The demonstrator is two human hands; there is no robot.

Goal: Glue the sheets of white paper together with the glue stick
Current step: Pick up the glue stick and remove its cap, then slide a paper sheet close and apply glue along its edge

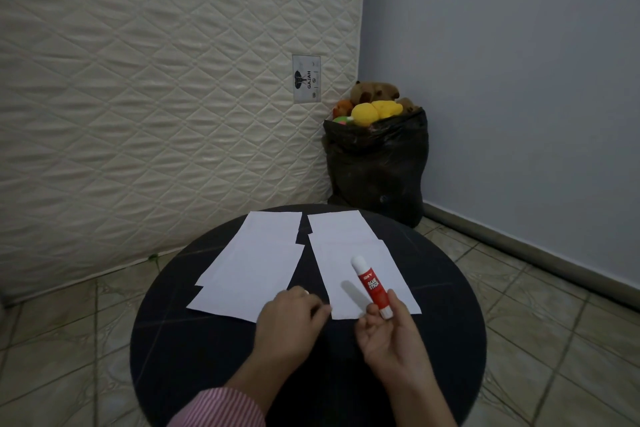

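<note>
White paper sheets (254, 265) are spread in two overlapping stacks on the round black table (194, 357). The left stack's near edge is pressed by the curled left hand (291, 319). To the right, the capped glue stick (371, 286) is pinched in the right hand (391, 340), over the right stack (360, 263).

The left hand (289, 317) covers the near corner of the left paper stack (249, 270); the desk (194, 357) (its near rim) runs off the bottom edge.
</note>
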